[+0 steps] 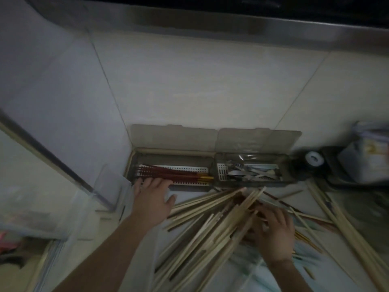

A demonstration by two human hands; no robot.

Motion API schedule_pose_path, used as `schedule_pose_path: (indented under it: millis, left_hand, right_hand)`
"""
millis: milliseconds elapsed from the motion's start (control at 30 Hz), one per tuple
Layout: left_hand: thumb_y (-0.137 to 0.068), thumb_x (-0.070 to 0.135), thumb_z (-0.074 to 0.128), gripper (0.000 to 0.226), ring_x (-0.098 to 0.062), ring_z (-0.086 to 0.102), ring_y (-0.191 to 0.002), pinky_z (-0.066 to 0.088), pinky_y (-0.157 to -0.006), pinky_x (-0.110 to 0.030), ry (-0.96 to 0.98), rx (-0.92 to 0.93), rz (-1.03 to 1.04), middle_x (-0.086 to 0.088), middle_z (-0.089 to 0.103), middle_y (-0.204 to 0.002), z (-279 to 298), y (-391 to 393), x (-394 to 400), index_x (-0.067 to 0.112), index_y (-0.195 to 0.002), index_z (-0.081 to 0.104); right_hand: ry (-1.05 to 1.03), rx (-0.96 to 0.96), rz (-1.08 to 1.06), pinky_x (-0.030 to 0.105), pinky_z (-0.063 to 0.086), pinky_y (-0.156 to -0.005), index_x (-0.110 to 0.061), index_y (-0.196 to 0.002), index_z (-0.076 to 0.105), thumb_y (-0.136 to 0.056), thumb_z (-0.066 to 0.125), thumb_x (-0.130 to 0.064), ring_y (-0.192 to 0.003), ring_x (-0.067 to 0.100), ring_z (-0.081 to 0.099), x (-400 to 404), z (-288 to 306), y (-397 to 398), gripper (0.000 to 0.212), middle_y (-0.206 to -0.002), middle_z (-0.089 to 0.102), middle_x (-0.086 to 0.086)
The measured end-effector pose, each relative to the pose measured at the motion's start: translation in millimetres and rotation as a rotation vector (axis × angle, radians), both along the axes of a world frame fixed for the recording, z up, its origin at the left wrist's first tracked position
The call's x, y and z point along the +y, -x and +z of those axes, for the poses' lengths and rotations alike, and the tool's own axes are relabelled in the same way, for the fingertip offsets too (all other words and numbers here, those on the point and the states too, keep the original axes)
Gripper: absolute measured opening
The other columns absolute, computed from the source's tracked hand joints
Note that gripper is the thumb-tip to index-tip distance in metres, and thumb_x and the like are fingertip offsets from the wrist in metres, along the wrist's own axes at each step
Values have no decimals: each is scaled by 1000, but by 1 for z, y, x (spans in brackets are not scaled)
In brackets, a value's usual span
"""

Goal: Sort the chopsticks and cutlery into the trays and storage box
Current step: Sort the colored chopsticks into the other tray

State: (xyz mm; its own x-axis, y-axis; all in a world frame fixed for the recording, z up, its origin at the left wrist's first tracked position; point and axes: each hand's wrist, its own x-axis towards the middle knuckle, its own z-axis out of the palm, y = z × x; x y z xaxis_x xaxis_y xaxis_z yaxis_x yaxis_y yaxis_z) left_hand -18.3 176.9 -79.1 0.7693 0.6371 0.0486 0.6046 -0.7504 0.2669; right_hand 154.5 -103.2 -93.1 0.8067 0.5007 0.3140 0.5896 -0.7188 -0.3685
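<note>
At the bench's back corner, left hand [152, 198] spread flat, gripping nothing, by the tray [168, 167] of red chopsticks [168, 174], right hand [271, 232] grasping pale chopsticks [210, 224] (blurred), cutlery [248, 172] in adjoining box [252, 161].

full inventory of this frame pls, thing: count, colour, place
storage box: one, grey with a clear lid open, against the wall at the corner
red chopsticks: a bundle, count unclear, dark red with yellow ends, lying in the storage box
cutlery tray: one, smoky clear with lid open, right of the storage box
metal cutlery: several forks and other pieces, silver, in the cutlery tray
wooden chopsticks: a large loose pile, pale wood, on the counter in front of the boxes
clear bin: one, translucent, left on the counter
dark tray with containers: blurred, at the right edge
left hand: open, fingers at the storage box's front edge
right hand: on the wooden chopsticks, grip unclear
</note>
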Motion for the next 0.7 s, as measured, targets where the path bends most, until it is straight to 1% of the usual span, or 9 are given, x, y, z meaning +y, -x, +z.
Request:
schedule_pose_path:
  millis: [67,133,167,233,300,367,433,567,700]
  left_hand:
    - [-81,59,35,59,-27,45,-124,17,-112,-53,-13,43,37,1,60,-124,3,-2,-3,28,-123,63]
    - [-86,53,51,55,-30,27,-138,8,-115,-55,-11,52,139,-2,46,-144,3,-2,-11,26,-134,54]
    - [-87,50,57,57,-31,20,-142,7,-115,-56,-12,40,180,-3,39,-151,3,-2,-16,25,-138,50]
    - [-85,48,62,64,-32,11,-146,3,-116,-56,-8,17,211,-6,28,-158,2,0,-28,26,-143,44]
    - [-85,49,63,68,-33,5,-147,0,-116,-57,7,41,230,-7,22,-160,-3,2,-35,28,-145,40]
    - [-82,47,67,68,-34,8,-146,2,-116,-59,10,24,241,-8,27,-157,-7,2,-36,26,-143,43]
    - [-81,47,66,65,-34,13,-145,5,-116,-59,0,9,252,-8,34,-153,-7,2,-34,25,-140,46]
    - [-76,51,53,66,-34,19,-141,7,-116,-59,-13,19,261,-6,40,-148,-7,4,-33,27,-137,49]
    - [-71,53,46,71,-35,20,-141,6,-116,-56,-46,34,274,-7,42,-147,-6,2,-35,26,-137,50]
  right_hand:
    - [55,17,-87,42,50,-75,-17,-85,73,-81,45,-37,-85,37,58,-42,-3,-13,35,-89,67,7]
    - [114,66,-137,41,52,-70,-18,-81,73,-79,41,-40,-82,36,58,-71,-3,-25,39,-85,68,7]
    - [143,83,-133,40,52,-70,-18,-80,74,-79,40,-41,-82,36,58,-82,-3,-28,40,-85,69,6]
    - [186,65,-59,40,53,-70,-19,-81,75,-81,42,-42,-83,35,58,-96,-5,-31,40,-87,69,5]
    - [186,29,75,39,53,-71,-19,-84,75,-83,47,-40,-82,33,60,-101,-6,-30,36,-89,69,4]
    - [207,-8,184,37,51,-73,-21,-85,75,-84,51,-40,-84,29,60,-102,-11,-27,31,-91,68,0]
    - [233,-20,230,35,50,-70,-23,-85,74,-83,50,-42,-85,28,59,-102,-14,-24,30,-92,67,-2]
    - [268,-8,206,37,50,-65,-26,-83,74,-81,46,-44,-83,30,59,-104,-10,-23,34,-89,67,-4]
    - [313,-38,231,38,47,-66,-29,-80,74,-76,47,-45,-84,30,59,-112,0,-30,32,-88,67,-6]
